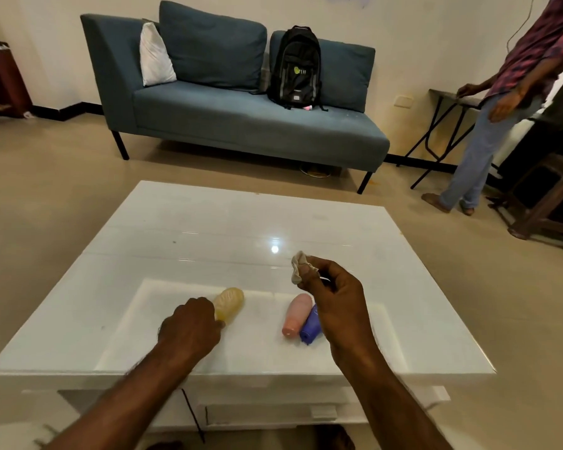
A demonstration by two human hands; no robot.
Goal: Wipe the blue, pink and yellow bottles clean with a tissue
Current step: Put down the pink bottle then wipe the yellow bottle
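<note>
Tissue (299, 266): crumpled, off-white, pinched between the fingertips of the right hand and held in the air above the tabletop, beyond the pink and blue bottles.
Yellow bottle (230, 302): lies on its side on the tabletop, left of the other two and apart from them; its near end is covered by the left hand.
Pink bottle (296, 314): lies on its side, cap end toward the person, just beside the blue bottle on that bottle's left.
Blue bottle (310, 327): lies on its side, cap toward the person, touching or nearly touching the pink one; its far part is hidden behind the right hand.
Left hand (190, 328): fingers curled down over the near end of the yellow bottle, gripping it against the tabletop.
Right hand (340, 302): raised, thumb and fingers closed on the tissue, wrist above the blue bottle.
Tabletop (208, 235): white, glossy, with a lamp reflection beyond the tissue.
Sofa (241, 115): blue-grey, across the floor behind the tabletop, with cushions and a white pillow (155, 56).
Backpack (295, 66): black, upright on the sofa seat.
Second person (501, 102): stands at the right edge in a checked shirt and light trousers, one hand on a small folding table (449, 95).
</note>
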